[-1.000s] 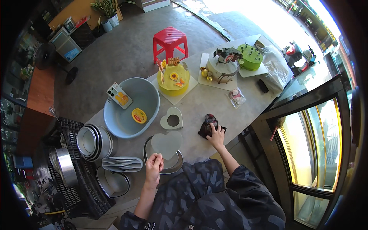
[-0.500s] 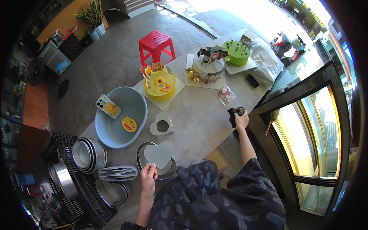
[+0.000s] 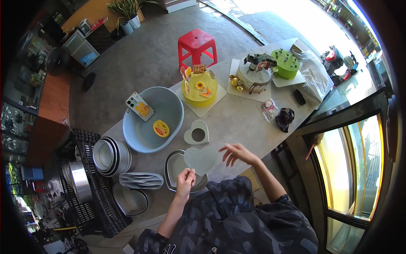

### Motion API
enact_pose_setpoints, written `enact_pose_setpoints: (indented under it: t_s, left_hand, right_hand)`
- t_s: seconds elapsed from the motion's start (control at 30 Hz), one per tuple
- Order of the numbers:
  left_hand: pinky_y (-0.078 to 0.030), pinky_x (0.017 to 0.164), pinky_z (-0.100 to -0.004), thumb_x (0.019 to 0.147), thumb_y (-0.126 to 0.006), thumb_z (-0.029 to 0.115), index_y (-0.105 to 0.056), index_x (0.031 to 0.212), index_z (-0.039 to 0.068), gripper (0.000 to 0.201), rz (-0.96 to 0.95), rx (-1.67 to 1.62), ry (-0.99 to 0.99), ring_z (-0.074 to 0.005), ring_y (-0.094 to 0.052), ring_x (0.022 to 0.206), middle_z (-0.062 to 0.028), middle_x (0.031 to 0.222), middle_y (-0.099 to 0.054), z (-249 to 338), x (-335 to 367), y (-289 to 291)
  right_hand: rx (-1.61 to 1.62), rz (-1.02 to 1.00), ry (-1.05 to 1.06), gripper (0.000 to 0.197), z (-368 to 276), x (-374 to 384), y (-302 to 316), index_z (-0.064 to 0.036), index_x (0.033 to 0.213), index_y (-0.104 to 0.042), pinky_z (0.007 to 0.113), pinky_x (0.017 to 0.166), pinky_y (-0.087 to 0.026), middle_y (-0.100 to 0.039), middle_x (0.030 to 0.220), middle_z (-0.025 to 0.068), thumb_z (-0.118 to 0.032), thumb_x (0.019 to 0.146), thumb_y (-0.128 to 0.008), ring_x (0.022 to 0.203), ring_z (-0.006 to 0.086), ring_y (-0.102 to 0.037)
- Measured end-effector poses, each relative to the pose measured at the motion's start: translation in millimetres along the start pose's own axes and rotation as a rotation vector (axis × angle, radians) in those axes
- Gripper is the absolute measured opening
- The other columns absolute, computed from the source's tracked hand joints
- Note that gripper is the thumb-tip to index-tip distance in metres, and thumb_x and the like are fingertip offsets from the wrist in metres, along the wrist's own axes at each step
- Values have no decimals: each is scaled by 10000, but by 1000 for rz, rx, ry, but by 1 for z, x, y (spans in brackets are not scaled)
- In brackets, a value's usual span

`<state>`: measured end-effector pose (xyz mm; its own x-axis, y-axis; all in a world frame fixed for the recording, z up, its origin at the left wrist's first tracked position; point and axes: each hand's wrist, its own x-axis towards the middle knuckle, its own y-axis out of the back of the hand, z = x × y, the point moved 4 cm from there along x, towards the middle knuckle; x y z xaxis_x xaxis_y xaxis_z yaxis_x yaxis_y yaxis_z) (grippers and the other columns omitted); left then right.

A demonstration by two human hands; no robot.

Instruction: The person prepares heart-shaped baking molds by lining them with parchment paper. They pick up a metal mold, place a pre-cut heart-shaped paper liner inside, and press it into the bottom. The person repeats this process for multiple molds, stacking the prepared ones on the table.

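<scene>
My left hand (image 3: 185, 183) pinches the lower edge of a flat grey heart-shaped plate (image 3: 201, 160). Beneath that plate, a heart-shaped metal cake pan (image 3: 172, 170) sits at the near side of the table, partly covered. My right hand (image 3: 239, 154) is just to the right of the plate, in the air, fingers spread and holding nothing. Farther right, a dark crumpled thing (image 3: 284, 119) lies on the table; its kind is unclear. Beyond the plate is a pale heart-shaped piece (image 3: 190, 135) with a round dark opening.
A blue-grey tub (image 3: 144, 142) holds a phone and a yellow lid-like item. Round pans (image 3: 126, 154), stacked grey plates (image 3: 141, 180) and another heart pan (image 3: 129, 199) stand left. Yellow (image 3: 192, 95), white (image 3: 253, 78) and green (image 3: 285, 65) cakes line the far side; a glass-doored case (image 3: 355, 161) stands right.
My right hand has let go of the dark crumpled thing and moved left toward the heart-shaped plate. My left hand still holds the plate. The whole view has shifted.
</scene>
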<state>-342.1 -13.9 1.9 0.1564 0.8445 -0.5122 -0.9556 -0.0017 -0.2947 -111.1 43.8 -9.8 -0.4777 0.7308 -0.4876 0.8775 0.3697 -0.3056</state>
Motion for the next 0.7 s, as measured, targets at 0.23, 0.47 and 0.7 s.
enact_pose_setpoints:
  t_s: [0.23,0.47,0.7]
  left_hand:
    - [-261,404,-161,882,-468,174,-570,826,51,170,12,123,-3,-22,-381,455,37,576,-461,-18,-2,5]
    - [-298,442,-164,876,-455,170,-616,882,12,226,93,192,50,-24,-398,478,36,575,-480,-30,-5,21]
    - [-306,420,-173,866,-471,165,-623,867,25,207,137,258,-4,-23,-410,469,31,574,-486,-22,1,30]
  right_hand:
    - [-217,136,114,394,26,20,-42,-7,677,-518,258,420,-380,-529,498,53,-319,900,-427,437,116,-504]
    - [-920,1049,688,208,2,13,10,-16,722,-515,330,445,-387,-496,587,111,-168,859,-477,472,266,-495]
    - [-1190,995,343,218,61,51,41,-61,768,-528,425,505,-425,-532,691,125,-235,867,-442,594,338,-537]
